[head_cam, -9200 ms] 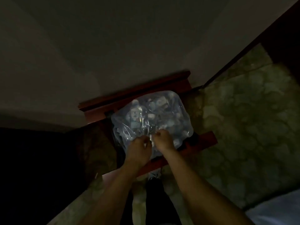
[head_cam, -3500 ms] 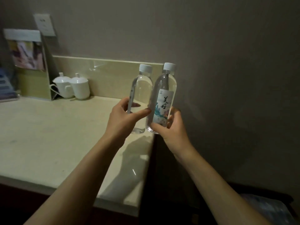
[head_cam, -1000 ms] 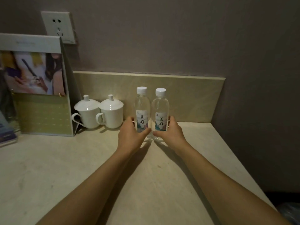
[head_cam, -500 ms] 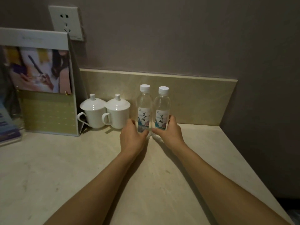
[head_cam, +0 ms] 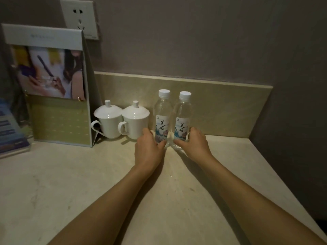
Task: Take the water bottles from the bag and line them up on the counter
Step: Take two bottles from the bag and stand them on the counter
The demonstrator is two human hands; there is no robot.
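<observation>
Two clear plastic water bottles with white screw caps and printed paper labels stand upright on the pale beige stone counter (head_cam: 88, 183), close against its low backsplash (head_cam: 221, 106). The left bottle (head_cam: 162, 114) and the right bottle (head_cam: 182, 115) are side by side, so near that they look to be touching, and both labels face the person. Their long axes are vertical, and the pair forms a short row running left to right along the backsplash.

The left hand (head_cam: 148, 151) grips the base of the left bottle, thumb across the front and fingers curled round the far side; the right hand (head_cam: 194, 145) holds the base of the right bottle the same way. Each bottle lies straight ahead of its own hand — neither arm has to cross.

Just beside the left bottle sit two white lidded porcelain cups (head_cam: 122, 121), and the left hand's fingers are close to the nearer one. Judging from this, both bottles seem placed — what remains is to let go and pull straight back, without nudging either tall, narrow bottle over.

The bag is not in view.
</observation>
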